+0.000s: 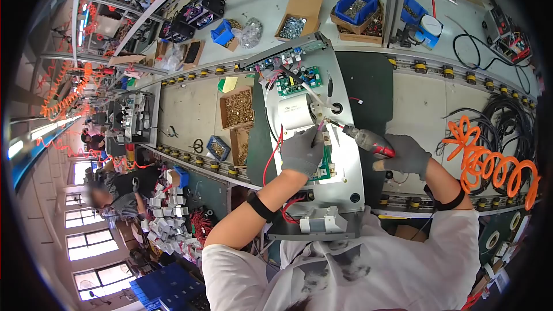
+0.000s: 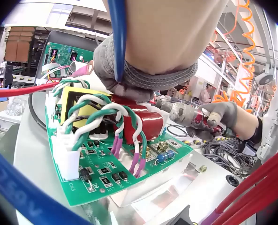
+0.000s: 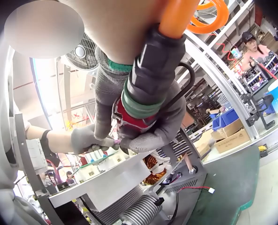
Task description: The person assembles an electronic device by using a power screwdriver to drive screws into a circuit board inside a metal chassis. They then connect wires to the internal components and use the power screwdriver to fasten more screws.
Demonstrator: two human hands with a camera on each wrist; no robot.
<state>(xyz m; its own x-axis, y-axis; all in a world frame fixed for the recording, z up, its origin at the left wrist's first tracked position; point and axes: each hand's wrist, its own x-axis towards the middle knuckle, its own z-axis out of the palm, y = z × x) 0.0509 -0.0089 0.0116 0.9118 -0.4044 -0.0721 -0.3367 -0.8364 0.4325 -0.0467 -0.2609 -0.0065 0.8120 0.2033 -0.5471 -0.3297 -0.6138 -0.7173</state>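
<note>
A gloved right hand [image 1: 406, 155] grips a red and grey air screwdriver [image 1: 368, 140], whose bit points left at the terminals beside a white cylindrical capacitor [image 1: 295, 110]. The gloved left hand [image 1: 302, 152] is just below that capacitor, pinching a purple-sleeved wire end [image 1: 320, 127] close to the bit's tip. Both work over a metal chassis [image 1: 345, 167] with a green circuit board [image 1: 298, 82] at its far end. Under the left hand, the left wrist view shows another green board [image 2: 101, 187] with green and white twisted wires [image 2: 87, 112] and red components [image 2: 146, 124].
An orange coiled air hose [image 1: 495, 164] and black cables [image 1: 510, 126] lie at right. Boxes of brass fasteners [image 1: 237, 109] stand left of the chassis. Blue bins [image 1: 356, 6] and an open carton [image 1: 299, 14] sit on the far shelf. Another person [image 1: 118, 196] is at far left.
</note>
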